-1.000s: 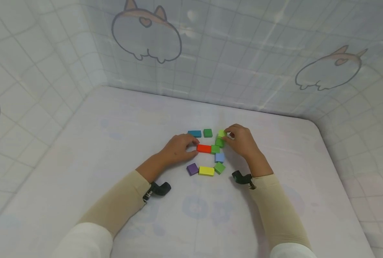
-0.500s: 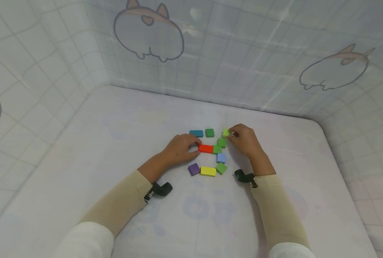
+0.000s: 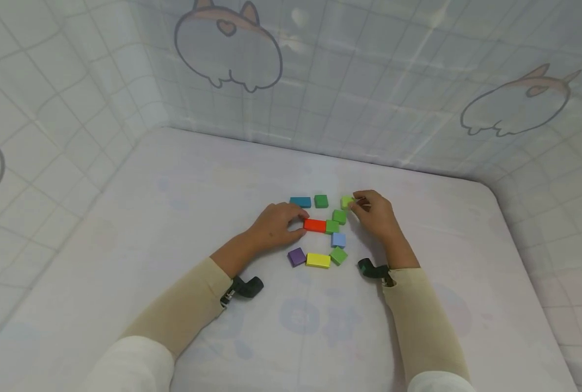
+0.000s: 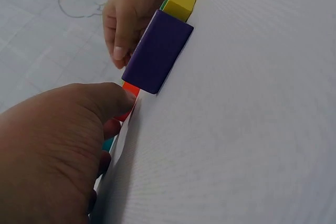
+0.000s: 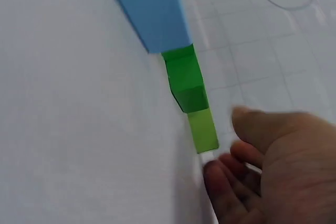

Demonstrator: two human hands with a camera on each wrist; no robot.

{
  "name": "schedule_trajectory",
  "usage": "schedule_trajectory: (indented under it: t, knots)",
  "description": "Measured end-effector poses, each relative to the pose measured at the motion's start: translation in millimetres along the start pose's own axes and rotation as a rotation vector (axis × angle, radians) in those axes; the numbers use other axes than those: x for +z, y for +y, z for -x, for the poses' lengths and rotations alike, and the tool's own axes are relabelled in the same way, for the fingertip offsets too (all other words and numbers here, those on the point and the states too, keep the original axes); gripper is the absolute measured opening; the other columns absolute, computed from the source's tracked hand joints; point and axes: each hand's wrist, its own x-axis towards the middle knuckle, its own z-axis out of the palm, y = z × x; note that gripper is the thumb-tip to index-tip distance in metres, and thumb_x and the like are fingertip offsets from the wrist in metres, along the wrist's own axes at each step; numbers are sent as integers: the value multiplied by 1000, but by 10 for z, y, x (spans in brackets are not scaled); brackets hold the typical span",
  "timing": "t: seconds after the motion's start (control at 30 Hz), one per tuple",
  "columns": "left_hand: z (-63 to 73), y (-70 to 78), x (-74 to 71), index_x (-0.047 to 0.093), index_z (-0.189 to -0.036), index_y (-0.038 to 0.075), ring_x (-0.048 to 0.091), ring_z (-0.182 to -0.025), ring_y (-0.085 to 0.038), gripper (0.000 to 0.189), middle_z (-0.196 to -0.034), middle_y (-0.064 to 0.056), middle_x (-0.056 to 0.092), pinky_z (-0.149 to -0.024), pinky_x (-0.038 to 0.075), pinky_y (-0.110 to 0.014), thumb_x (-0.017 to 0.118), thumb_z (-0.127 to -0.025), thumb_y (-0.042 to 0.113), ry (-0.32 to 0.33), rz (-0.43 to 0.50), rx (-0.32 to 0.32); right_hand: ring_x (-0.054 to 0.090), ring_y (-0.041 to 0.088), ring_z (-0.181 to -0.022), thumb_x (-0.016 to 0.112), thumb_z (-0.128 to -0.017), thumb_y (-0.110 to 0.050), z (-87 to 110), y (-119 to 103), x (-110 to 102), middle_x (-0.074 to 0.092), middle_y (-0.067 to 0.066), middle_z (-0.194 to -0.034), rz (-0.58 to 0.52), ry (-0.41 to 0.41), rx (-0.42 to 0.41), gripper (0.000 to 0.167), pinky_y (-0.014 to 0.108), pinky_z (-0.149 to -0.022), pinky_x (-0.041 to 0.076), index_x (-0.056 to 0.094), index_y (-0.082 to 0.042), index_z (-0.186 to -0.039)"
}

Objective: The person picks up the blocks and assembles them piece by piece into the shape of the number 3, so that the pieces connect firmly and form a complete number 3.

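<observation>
In the head view my left hand (image 3: 278,226) pinches the left end of a red block (image 3: 315,225) between thumb and fingers. A green block (image 3: 332,226) touches its right end. My right hand (image 3: 375,215) is beside a lime-green block (image 3: 347,202), fingers loosely bent. The right wrist view shows a small gap between that hand's fingertips and the lime block (image 5: 203,130). Another green block (image 3: 339,217) lies just below the lime one, with a light blue block (image 3: 338,240) farther down. In the left wrist view, a purple block (image 4: 157,51) partly covers the red one.
Above the red block lie a teal block (image 3: 300,202) and a dark green block (image 3: 321,201). Nearer me are a purple block (image 3: 297,257), a yellow block (image 3: 318,260) and a tilted green block (image 3: 338,256). Behind the pale tabletop (image 3: 212,179) rises a grid-patterned wall (image 3: 359,81).
The lime block has shifted slightly right, away from the dark green block. My right hand went right with it, and its fingers have since come away. My left hand has kept its place at the red block.
</observation>
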Motion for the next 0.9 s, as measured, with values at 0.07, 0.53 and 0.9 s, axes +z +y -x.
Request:
schedule_trajectory:
  t: [0.07,0.53,0.9]
  knots:
    - [1,-3,-3,66,-125,22,57,-108,-10,37,-117,9,67,-97,46,-36,72,-89,32,-2,-1,3,60,30,-115,64,-98,-26,15,26,11,62,15,-122,-54,22,41,39,44,-99,50,60,-2,-129]
    - [-34,-7,-30,66,-125,22,57,-108,-10,37,-118,9,66,-97,46,-35,72,-90,31,9,-6,9,61,27,-107,66,-98,-25,-10,1,1,67,12,-116,-45,44,47,34,44,-93,51,66,-4,-124]
    - [-20,-21,11,66,-124,21,57,-106,-10,36,-117,8,67,-97,46,-35,71,-90,31,8,8,18,62,28,-106,66,-97,-24,-9,54,53,67,13,-117,-39,28,19,34,44,-93,51,66,-3,-124]
